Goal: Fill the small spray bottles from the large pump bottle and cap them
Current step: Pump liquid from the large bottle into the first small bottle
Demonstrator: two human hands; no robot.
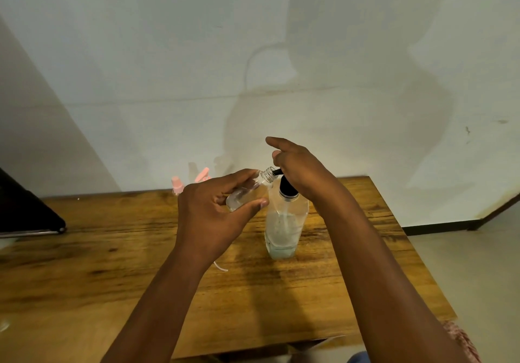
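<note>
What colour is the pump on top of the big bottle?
Black. The pump shows best in the head view, under the right hand.

Glossy clear plastic spray bottle (247, 191); grainy, stained wooden table (112, 264); matt wall (140, 67).

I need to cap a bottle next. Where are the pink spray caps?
The pink spray caps stand at the table's far edge by the wall, just beyond the left hand.

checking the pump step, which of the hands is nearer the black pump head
Right. The right hand rests on the black pump head; the left hand is beside it, holding the small spray bottle.
</note>
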